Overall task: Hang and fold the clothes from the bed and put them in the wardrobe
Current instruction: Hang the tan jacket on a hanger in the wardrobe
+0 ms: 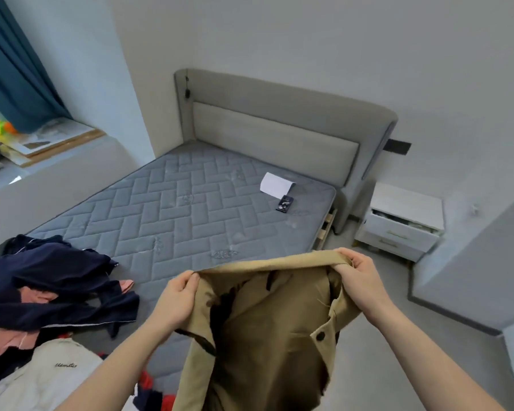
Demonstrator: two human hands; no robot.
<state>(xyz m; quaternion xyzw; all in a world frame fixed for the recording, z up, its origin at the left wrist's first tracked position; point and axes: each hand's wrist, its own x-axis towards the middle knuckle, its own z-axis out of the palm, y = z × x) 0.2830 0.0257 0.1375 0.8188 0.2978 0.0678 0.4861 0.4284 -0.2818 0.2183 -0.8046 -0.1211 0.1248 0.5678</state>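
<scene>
Hands pinch my tan cotton buttoned garment by its top edge, left hand and right hand at opposite ends, cloth hanging beneath.

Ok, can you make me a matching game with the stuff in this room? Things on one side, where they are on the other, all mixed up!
Things:
1. tan garment
2. white paper
3. navy clothes
4. white nightstand

Places:
A. piled at the mattress's near left edge
B. on the floor right of the bed
C. held up by the left hand and right hand
D. lying flat near the headboard

Pairs: 1-C, 2-D, 3-A, 4-B
</scene>
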